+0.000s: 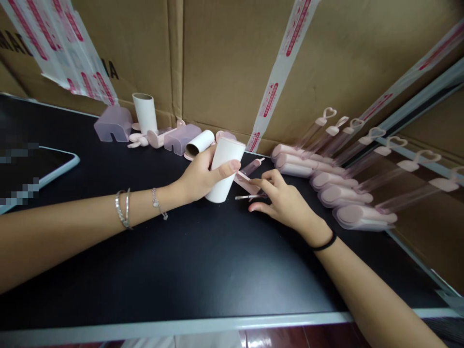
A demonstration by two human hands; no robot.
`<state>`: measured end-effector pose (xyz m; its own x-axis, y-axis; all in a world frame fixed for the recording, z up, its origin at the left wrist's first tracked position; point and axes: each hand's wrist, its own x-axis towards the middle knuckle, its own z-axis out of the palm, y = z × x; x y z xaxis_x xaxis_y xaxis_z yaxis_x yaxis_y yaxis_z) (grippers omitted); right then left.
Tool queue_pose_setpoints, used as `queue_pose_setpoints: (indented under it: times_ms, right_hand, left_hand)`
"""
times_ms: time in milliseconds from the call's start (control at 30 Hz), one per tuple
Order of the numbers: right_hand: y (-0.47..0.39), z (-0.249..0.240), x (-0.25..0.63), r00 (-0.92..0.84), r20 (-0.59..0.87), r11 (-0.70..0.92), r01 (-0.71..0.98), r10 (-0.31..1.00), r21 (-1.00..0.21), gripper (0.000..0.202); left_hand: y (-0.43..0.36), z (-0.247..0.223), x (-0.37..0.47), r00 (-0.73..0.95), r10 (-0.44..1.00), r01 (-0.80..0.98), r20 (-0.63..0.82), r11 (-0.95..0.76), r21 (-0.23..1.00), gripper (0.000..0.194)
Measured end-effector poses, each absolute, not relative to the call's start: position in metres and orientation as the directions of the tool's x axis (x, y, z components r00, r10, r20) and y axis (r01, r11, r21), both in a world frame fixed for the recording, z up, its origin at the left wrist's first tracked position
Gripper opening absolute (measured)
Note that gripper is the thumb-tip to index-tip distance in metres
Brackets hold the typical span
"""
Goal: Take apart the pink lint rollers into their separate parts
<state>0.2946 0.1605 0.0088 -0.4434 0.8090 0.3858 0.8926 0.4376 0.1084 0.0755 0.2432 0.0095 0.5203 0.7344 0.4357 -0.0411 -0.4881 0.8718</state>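
My left hand point(197, 176) grips a white oval tube point(225, 169) tilted above the black table, thumb across its front. My right hand point(281, 198) is just right of it, with thumb and index finger apart. Between and below those fingers is a thin metal tool point(246, 196) with a pointed end; its rear part is hidden by the hand, so its kind is unclear. A flat pink strip point(246, 182) and a clear pinkish tube point(251, 167) lie behind my right fingertips.
At the back stand another white tube point(144, 113) and a translucent purple holder point(113, 124), near a second holder point(182, 139) and a lying white tube point(200, 143). Several pink-and-white assembled pieces with heart-shaped loops point(348, 186) line the right side. A tablet-like device point(54, 169) lies left. Cardboard point(224, 63) rises behind.
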Motion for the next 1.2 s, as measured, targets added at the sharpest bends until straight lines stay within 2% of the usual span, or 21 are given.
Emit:
queue_pose_setpoints:
  times_ms: [67, 133, 233, 367, 567, 833, 1033, 1100, 1200]
  right_hand:
    - [0.157, 0.014, 0.296, -0.394, 0.458, 0.41, 0.909, 0.797, 0.069, 0.042]
    - [0.152, 0.02, 0.296, -0.335, 0.547, 0.371, 0.928, 0.767, 0.048, 0.036]
    - [0.143, 0.029, 0.294, -0.322, 0.625, 0.3, 0.943, 0.711, 0.143, 0.033]
    - [0.136, 0.035, 0.291, -0.375, 0.616, 0.221, 0.923, 0.692, 0.314, 0.029]
    - [0.134, 0.034, 0.291, -0.35, 0.654, 0.168, 0.93, 0.67, 0.326, 0.026]
    - [0.133, 0.036, 0.292, -0.408, 0.66, 0.176, 0.904, 0.631, 0.39, 0.022]
    - [0.136, 0.035, 0.293, -0.323, 0.718, 0.081, 0.933, 0.616, 0.351, 0.024]
    - [0.136, 0.034, 0.291, -0.288, 0.737, 0.073, 0.948, 0.611, 0.31, 0.026]
    - [0.136, 0.03, 0.286, -0.266, 0.716, 0.114, 0.96, 0.645, 0.254, 0.027]
  left_hand:
    - [0.238, 0.008, 0.079, 0.541, 0.775, -0.044, 0.326, -0.361, 0.931, 0.048]
    - [0.234, 0.005, 0.081, 0.588, 0.772, 0.003, 0.243, -0.303, 0.953, 0.05]
    - [0.228, 0.004, 0.083, 0.627, 0.76, 0.093, 0.173, -0.293, 0.952, 0.052]
    - [0.222, 0.007, 0.082, 0.632, 0.758, 0.157, 0.159, -0.327, 0.932, 0.054]
    - [0.221, 0.009, 0.081, 0.608, 0.778, 0.2, 0.16, -0.345, 0.917, 0.053]
    - [0.223, 0.01, 0.081, 0.595, 0.789, 0.23, 0.153, -0.35, 0.908, 0.052]
    - [0.228, 0.007, 0.08, 0.636, 0.756, 0.158, 0.155, -0.324, 0.933, 0.051]
    - [0.228, 0.006, 0.082, 0.631, 0.764, 0.067, 0.132, -0.223, 0.973, 0.049]
    - [0.23, 0.006, 0.085, 0.549, 0.833, -0.156, 0.07, 0.02, 0.988, 0.043]
